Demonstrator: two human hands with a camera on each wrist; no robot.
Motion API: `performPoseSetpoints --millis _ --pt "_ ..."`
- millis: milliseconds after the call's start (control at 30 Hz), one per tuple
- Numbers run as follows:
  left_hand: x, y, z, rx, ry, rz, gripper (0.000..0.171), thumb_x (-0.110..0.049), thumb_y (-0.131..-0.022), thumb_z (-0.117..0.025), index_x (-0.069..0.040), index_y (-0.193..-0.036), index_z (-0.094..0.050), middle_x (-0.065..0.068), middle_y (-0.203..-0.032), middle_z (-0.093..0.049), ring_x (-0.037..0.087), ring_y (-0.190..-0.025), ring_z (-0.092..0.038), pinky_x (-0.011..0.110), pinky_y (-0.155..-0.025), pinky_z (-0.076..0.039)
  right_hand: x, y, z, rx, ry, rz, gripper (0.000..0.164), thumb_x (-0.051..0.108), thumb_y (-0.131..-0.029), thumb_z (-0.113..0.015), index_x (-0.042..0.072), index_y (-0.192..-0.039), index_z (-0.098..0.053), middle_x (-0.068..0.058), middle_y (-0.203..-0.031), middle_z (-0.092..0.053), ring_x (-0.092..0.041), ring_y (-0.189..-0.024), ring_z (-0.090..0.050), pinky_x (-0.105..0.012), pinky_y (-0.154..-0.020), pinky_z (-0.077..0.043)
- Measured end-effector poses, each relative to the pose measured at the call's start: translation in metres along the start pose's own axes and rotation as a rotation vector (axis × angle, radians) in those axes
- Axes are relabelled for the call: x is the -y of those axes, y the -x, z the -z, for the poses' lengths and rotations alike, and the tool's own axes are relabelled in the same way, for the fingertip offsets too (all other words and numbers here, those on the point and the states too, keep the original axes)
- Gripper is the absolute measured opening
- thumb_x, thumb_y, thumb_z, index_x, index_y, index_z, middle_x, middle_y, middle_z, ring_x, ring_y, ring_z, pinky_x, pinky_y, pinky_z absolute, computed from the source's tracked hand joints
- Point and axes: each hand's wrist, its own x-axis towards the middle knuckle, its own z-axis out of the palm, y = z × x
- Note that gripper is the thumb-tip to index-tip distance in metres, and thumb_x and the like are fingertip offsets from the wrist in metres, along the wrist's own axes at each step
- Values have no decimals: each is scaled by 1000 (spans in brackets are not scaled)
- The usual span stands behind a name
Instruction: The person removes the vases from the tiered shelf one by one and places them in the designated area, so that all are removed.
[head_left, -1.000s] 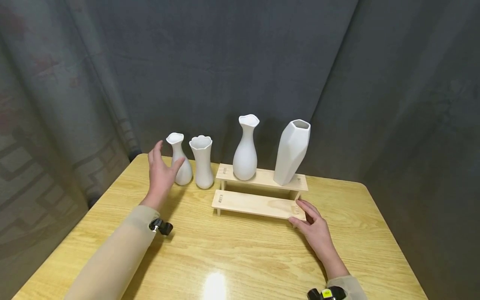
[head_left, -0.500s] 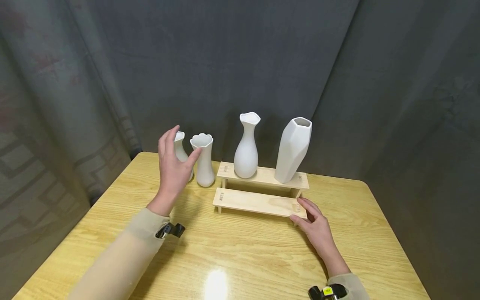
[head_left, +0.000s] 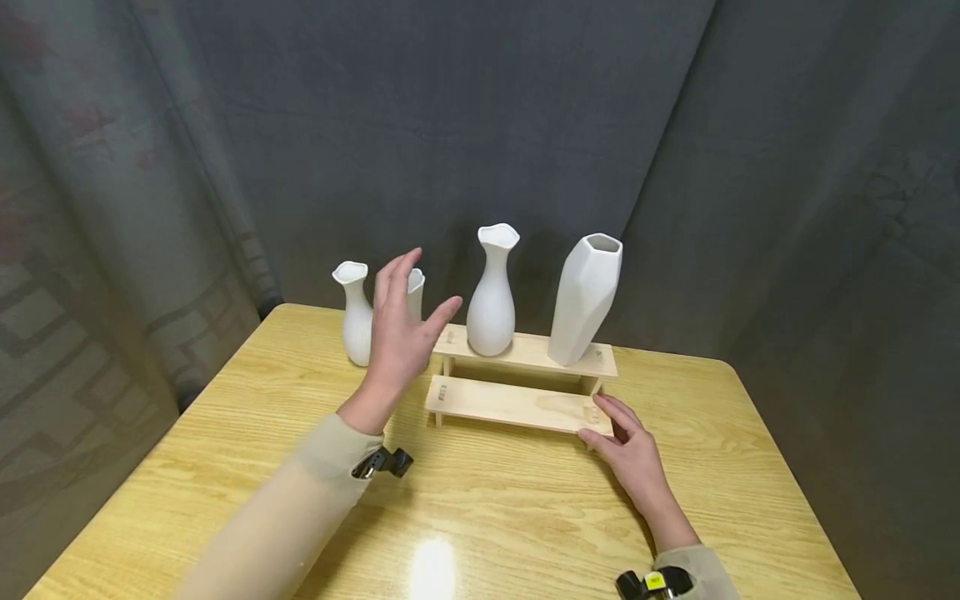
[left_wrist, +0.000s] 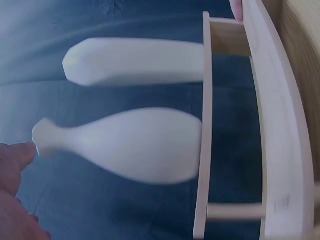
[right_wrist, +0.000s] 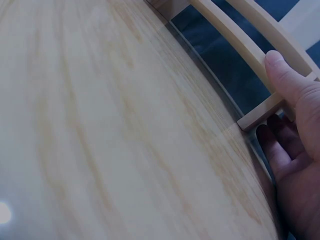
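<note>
My left hand [head_left: 399, 343] is raised with fingers spread and holds nothing. It hides much of a white vase with a scalloped rim [head_left: 415, 296]. To its left a small white wavy-rimmed vase [head_left: 356, 321] stands on the table. At the right end of a two-step wooden stand [head_left: 517, 404], my right hand [head_left: 633, 462] grips the lower step; in the right wrist view its thumb [right_wrist: 285, 75] lies on the wood, fingers curled below. A tall wavy-rimmed vase [head_left: 491, 312] and a faceted vase [head_left: 587, 300] stand on the upper step.
The wood-grain table [head_left: 480, 517] runs forward to a dark grey curtain [head_left: 420, 125] behind it. A lighter patterned curtain [head_left: 97, 292] hangs on the left. Nothing stands on the lower step.
My left hand has moved right, from beside the small vase, past it, to in front of the scalloped vase. The small vase shows again. My right hand has stayed on the stand.
</note>
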Motion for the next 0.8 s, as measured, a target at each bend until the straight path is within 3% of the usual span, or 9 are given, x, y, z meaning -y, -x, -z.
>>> performPoseSetpoints --millis 367,800 --pt "-21 3 -44 42 67 56 83 -20 -95 -91 -7 -164 -47 18 -161 -45 32 -152 -44 49 -126 -37 0 1 0 0 9 -15 71 28 -101 -85 13 -164 -55 -11 -175 -36 -33 -164 -28 -6 -99 -46" --pt "-16 4 -79 75 67 227 84 -29 -96 -90 -9 -165 -47 19 -161 -46 37 -142 -51 56 -115 -47 0 1 -3 5 -3 -5 71 26 -101 -85 12 -164 -55 -11 -174 -37 -33 -164 -28 -7 -99 -47"
